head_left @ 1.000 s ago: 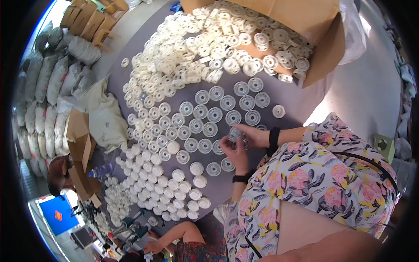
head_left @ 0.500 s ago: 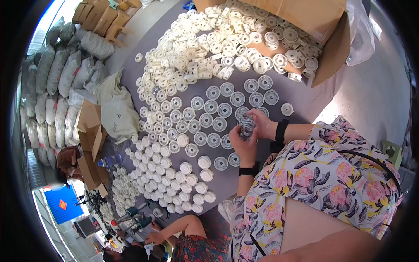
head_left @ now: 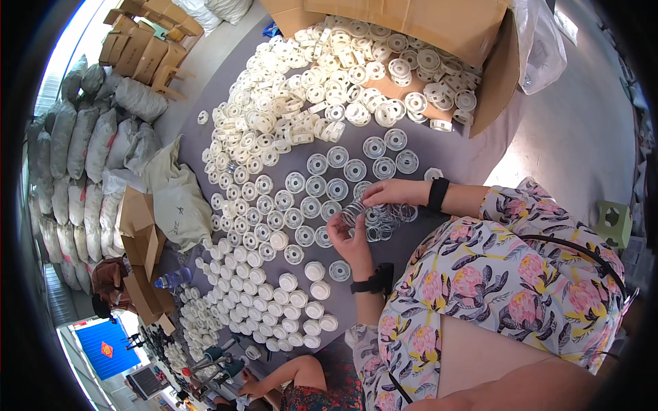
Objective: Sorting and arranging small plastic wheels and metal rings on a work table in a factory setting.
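Both my hands are at a cluster of shiny metal wire springs over the right part of the grey-covered table. My left hand has its thumb and fingers closed on one end of a coil. My right hand pinches the coil close by, and more loose coils lie or hang below it; whether they touch the table I cannot tell. Around and to the left of my hands, round white plastic wheel-like parts sit in rows, each with a ringed, greyish centre. One such part rests beside my left wrist.
A large heap of white parts spreads from a tipped cardboard box at the far side. Rows of capped white discs stand front left. Beyond them a co-worker's arm is beside a green bench press. A bottle stands left.
My hands have shifted left and moved slightly apart. The bunched springs have spread out, with a coil between my fingers and the others below my right hand. The whole view has shifted slightly.
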`<state>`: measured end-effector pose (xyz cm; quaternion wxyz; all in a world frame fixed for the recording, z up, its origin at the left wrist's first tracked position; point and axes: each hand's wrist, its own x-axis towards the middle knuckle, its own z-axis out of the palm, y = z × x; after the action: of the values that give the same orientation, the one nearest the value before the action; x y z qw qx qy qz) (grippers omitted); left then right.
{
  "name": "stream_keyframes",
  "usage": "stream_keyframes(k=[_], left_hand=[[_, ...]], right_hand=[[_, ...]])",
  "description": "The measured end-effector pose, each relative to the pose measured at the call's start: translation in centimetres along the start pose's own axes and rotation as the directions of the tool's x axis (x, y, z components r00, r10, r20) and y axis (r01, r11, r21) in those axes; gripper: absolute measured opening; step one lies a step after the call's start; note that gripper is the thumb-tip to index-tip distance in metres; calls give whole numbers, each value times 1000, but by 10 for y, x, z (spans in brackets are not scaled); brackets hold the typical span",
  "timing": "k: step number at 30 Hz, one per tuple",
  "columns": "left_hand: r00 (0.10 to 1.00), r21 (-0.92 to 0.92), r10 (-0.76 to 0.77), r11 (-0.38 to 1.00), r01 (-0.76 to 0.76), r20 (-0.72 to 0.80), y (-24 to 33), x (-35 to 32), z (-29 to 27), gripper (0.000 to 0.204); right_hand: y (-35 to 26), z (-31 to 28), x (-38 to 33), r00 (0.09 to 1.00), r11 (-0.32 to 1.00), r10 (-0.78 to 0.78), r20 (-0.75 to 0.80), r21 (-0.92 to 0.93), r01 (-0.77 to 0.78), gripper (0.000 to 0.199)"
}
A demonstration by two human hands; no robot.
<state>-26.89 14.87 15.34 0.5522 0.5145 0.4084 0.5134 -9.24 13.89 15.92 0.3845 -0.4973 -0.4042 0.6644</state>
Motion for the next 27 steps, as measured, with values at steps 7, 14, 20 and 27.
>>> stream_keyframes(k=[7,14,20,27], left_hand=[[995,267,74,960,-90,69,-5,1,-2,43],[996,160,-47,987,33,80,-2,-3,5,46],[988,264,10,963,-51,153,-6,4,-13,42],[966,278,-153,956,91,208,-7,15,-19,33]], right_hand=[[-9,-5,-6,987,988,152,51,-18,-151,27],[22,-2,1,985,931,173,-21,331,-156,23],[1,-8,-5,975,929,219,-28,311,-199,25],[20,-15,9,988,984,143,-65,113,-135,25]])
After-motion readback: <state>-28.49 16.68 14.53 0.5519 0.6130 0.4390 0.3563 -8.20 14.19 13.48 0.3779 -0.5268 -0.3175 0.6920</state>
